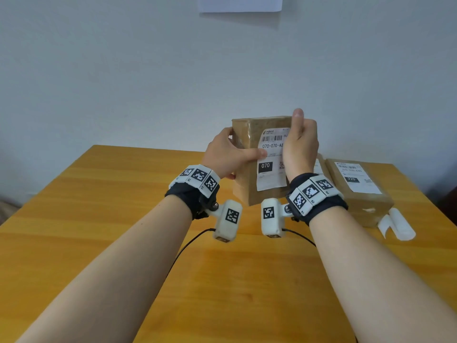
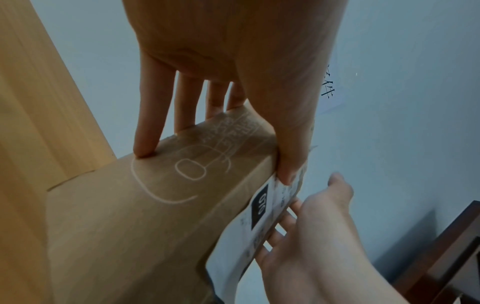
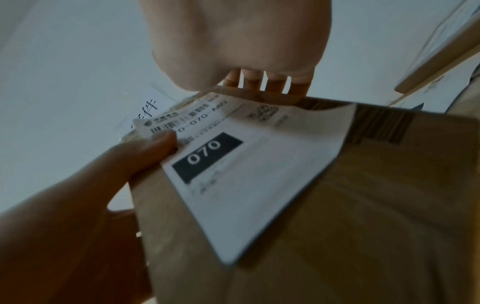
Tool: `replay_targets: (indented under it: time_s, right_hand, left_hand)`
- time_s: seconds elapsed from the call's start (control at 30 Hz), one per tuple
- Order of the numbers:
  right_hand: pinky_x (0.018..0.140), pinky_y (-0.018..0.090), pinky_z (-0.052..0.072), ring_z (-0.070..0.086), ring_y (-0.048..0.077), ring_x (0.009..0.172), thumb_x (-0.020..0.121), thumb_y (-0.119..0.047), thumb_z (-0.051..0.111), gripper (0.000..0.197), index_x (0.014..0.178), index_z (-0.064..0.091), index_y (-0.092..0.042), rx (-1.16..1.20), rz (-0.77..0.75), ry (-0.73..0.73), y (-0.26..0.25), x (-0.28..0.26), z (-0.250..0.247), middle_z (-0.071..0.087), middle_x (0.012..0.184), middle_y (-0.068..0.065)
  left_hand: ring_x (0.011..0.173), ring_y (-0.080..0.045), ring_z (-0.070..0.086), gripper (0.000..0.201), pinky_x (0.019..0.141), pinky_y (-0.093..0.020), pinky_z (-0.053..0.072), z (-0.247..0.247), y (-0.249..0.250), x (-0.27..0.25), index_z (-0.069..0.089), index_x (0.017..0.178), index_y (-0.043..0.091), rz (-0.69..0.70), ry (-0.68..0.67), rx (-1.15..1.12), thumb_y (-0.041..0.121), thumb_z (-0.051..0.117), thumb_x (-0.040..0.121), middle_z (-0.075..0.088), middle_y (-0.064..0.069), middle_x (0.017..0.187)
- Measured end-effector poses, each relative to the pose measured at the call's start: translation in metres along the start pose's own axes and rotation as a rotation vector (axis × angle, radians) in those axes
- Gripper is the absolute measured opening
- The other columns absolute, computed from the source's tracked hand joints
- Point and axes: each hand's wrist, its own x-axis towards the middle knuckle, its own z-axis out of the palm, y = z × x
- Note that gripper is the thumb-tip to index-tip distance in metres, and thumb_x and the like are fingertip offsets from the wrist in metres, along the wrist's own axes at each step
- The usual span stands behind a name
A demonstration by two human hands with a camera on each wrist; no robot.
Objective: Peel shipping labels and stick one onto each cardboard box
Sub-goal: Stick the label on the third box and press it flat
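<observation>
Box (image 1: 249, 154) hung above the table (image 1: 123, 219); left hand (image 1: 228, 154) gripped it, thumb pinning the label (image 1: 270, 167); right hand (image 1: 300, 147) clasped its right edge.

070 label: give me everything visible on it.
The 070 label is a white paper shipping label with a barcode, the code "070-070-A8…", a black block reading "070" and a small QR code. It lies on the front face of the cardboard box, held upright above the table. Its lower end lifts off the box. The left hand thumb presses its left edge; the right hand covers its right edge.
</observation>
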Motion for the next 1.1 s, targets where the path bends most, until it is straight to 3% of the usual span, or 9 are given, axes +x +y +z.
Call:
replay_targets:
  time_s: [0.13, 0.23, 0.33, 0.47, 0.6, 0.73, 0.9, 1.03, 1.1]
  right_hand:
    - [0.067, 0.027, 0.052, 0.068, 0.011, 0.088, 0.098, -0.063, 0.046, 0.040, 0.109, 0.050, -0.024, 0.060, -0.028, -0.013, 0.002, -0.004, 0.007, 0.065, 0.105, -0.002]
    - [0.069, 0.027, 0.052, 0.067, 0.012, 0.095, 0.093, -0.067, 0.048, 0.044, 0.111, 0.048, -0.027, 0.065, -0.052, 0.017, 0.001, -0.006, 0.010, 0.061, 0.108, -0.006]
    - [0.066, 0.027, 0.051, 0.066, 0.016, 0.099, 0.093, -0.068, 0.046, 0.047, 0.113, 0.044, -0.026, 0.049, -0.052, 0.043, 0.001, -0.007, 0.013, 0.058, 0.109, -0.006]
    - [0.073, 0.039, 0.057, 0.064, 0.025, 0.104, 0.088, -0.076, 0.036, 0.059, 0.116, 0.041, -0.025, -0.010, -0.039, 0.084, 0.002, -0.008, 0.016, 0.059, 0.112, -0.002]
    - [0.071, 0.039, 0.053, 0.064, 0.027, 0.098, 0.091, -0.076, 0.033, 0.058, 0.113, 0.039, -0.023, -0.030, -0.003, 0.125, 0.003, -0.007, 0.016, 0.061, 0.107, 0.001]
    - [0.055, 0.031, 0.041, 0.066, 0.024, 0.080, 0.100, -0.068, 0.034, 0.052, 0.109, 0.041, -0.017, -0.009, 0.010, 0.157, 0.004, -0.003, 0.013, 0.064, 0.096, 0.005]
    - [0.053, 0.031, 0.035, 0.057, 0.018, 0.068, 0.104, -0.064, 0.033, 0.049, 0.103, 0.043, -0.016, -0.015, 0.067, 0.184, 0.002, 0.000, 0.008, 0.057, 0.080, -0.003]
    - [0.053, 0.031, 0.035, 0.057, 0.019, 0.069, 0.106, -0.063, 0.029, 0.051, 0.098, 0.047, -0.015, -0.037, 0.072, 0.200, 0.004, 0.002, 0.005, 0.057, 0.077, -0.003]
    - [0.052, 0.030, 0.033, 0.054, 0.018, 0.065, 0.107, -0.061, 0.029, 0.052, 0.096, 0.048, -0.014, -0.036, 0.071, 0.219, 0.004, 0.002, 0.002, 0.055, 0.072, -0.004]
  left_hand:
    - [0.103, -0.021, 0.075, 0.083, 0.068, -0.051, 0.068, 0.003, 0.001, 0.000, 0.054, 0.136, 0.024, -0.027, 0.004, -0.027, 0.046, 0.095, 0.068, 0.070, 0.003, 0.119]
    - [0.103, -0.021, 0.074, 0.082, 0.066, -0.050, 0.068, 0.004, 0.001, -0.001, 0.053, 0.135, 0.023, -0.030, -0.005, -0.014, 0.047, 0.095, 0.069, 0.069, 0.002, 0.120]
    - [0.103, -0.022, 0.074, 0.083, 0.067, -0.050, 0.068, 0.006, 0.001, -0.003, 0.053, 0.135, 0.022, -0.027, -0.015, -0.019, 0.048, 0.095, 0.069, 0.069, 0.002, 0.120]
    - [0.101, -0.021, 0.073, 0.080, 0.066, -0.050, 0.068, 0.008, 0.002, -0.007, 0.053, 0.133, 0.021, -0.012, -0.010, -0.002, 0.048, 0.094, 0.070, 0.067, 0.003, 0.117]
    - [0.097, -0.018, 0.072, 0.085, 0.060, -0.046, 0.067, 0.008, 0.004, -0.010, 0.052, 0.137, 0.019, 0.049, -0.010, 0.077, 0.050, 0.094, 0.070, 0.066, 0.007, 0.113]
    - [0.097, -0.020, 0.074, 0.085, 0.060, -0.047, 0.067, 0.005, 0.003, -0.010, 0.052, 0.137, 0.020, 0.077, -0.030, 0.115, 0.048, 0.095, 0.068, 0.065, 0.007, 0.114]
    - [0.093, -0.014, 0.070, 0.082, 0.061, -0.039, 0.066, 0.004, 0.005, -0.009, 0.051, 0.136, 0.022, 0.140, -0.035, 0.189, 0.046, 0.094, 0.071, 0.055, 0.020, 0.104]
    - [0.098, -0.013, 0.068, 0.087, 0.072, -0.035, 0.062, 0.002, 0.003, -0.008, 0.052, 0.137, 0.021, 0.221, -0.003, 0.232, 0.048, 0.096, 0.067, 0.054, 0.025, 0.103]
    - [0.098, -0.009, 0.063, 0.086, 0.075, -0.027, 0.058, 0.001, 0.002, -0.007, 0.053, 0.137, 0.021, 0.250, 0.007, 0.242, 0.047, 0.097, 0.067, 0.054, 0.025, 0.102]
